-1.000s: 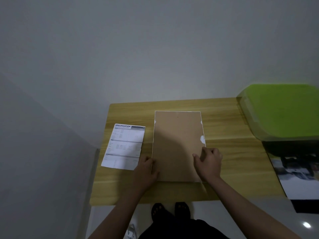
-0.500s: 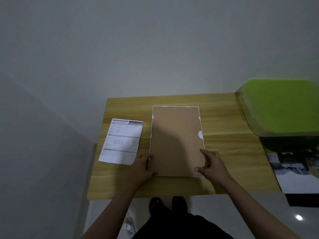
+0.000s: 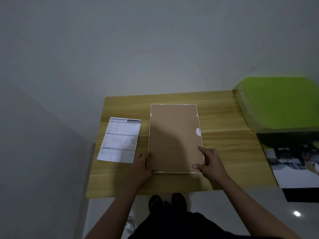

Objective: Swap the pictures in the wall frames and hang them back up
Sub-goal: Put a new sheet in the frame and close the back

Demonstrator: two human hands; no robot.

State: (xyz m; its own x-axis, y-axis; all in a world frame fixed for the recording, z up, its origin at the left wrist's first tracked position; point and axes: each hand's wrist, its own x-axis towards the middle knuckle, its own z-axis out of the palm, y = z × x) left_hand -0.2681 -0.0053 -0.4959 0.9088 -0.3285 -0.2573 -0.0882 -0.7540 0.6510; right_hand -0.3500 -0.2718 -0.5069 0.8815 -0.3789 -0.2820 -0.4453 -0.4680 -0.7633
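Note:
A white picture frame (image 3: 174, 135) lies face down on the wooden table (image 3: 224, 152), its brown backing board up. My left hand (image 3: 143, 164) grips the frame's lower left edge, thumb on the board. My right hand (image 3: 209, 163) holds the lower right corner, index finger and thumb pressed on the backing. A printed sheet headed "SPECIFICATION" (image 3: 120, 140) lies flat to the left of the frame. A black-and-white picture (image 3: 296, 166) lies at the table's right end, overhanging the edge.
A green-lidded plastic box (image 3: 279, 104) stands at the table's back right. A grey wall rises behind and to the left of the table. My feet (image 3: 167, 202) stand on the pale floor below the table's front edge.
My right hand slid from on top of the backing to the frame's lower right corner. My left hand shifted slightly onto the left edge. The frame stays flat.

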